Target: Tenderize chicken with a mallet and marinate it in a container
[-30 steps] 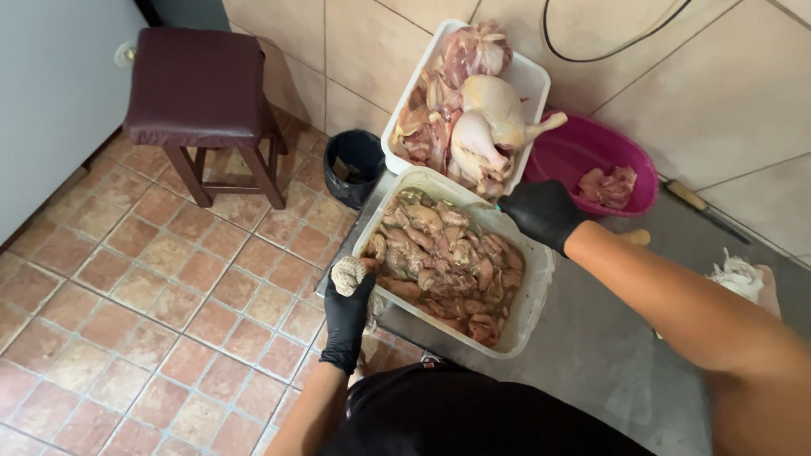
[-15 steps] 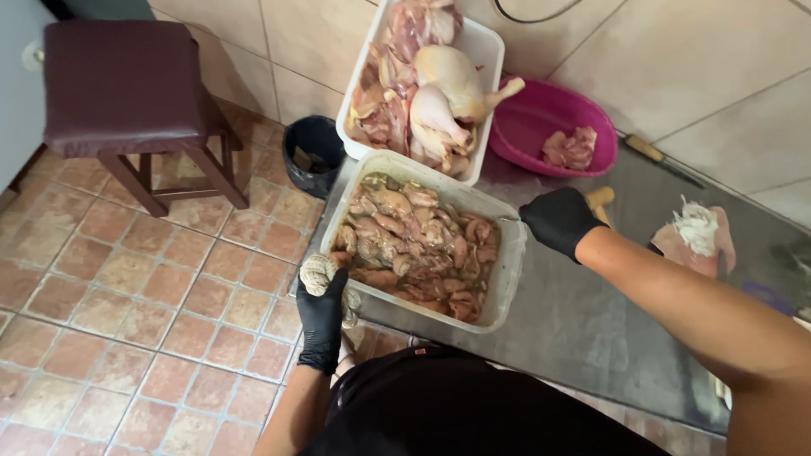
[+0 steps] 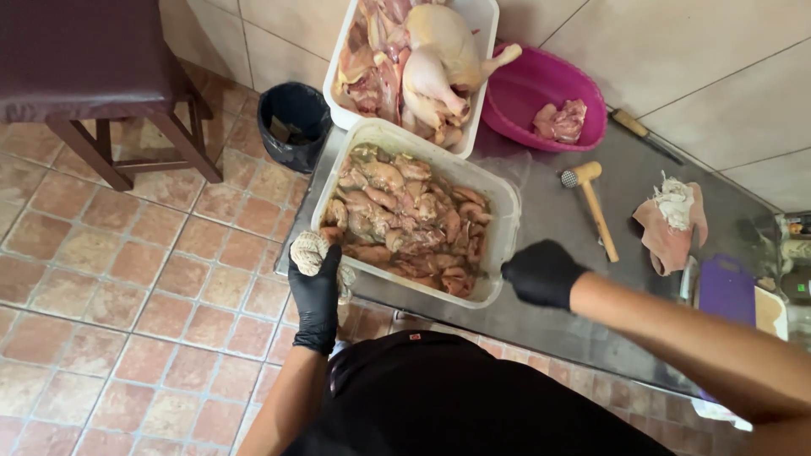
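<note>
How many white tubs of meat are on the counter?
2: the near tub of brownish meat between both gloved hands, and the far tub of raw chicken against the wall, partly cut off.

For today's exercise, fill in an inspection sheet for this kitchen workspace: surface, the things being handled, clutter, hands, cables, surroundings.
Surface: grey metal table, against a tiled wall.
Things handled: white tub of marinated meat at the table's front edge; pale wad.
Clutter: second white tub with raw chicken, pink basin with meat pieces, wooden mallet, knife, purple board, meat scrap.
Hands: both in black gloves; left hand holds the wad by the tub's corner; right hand is closed beside the tub's right wall.
Cables: nothing seen.
Surroundings: tiled floor, black bin, dark stool.
</note>
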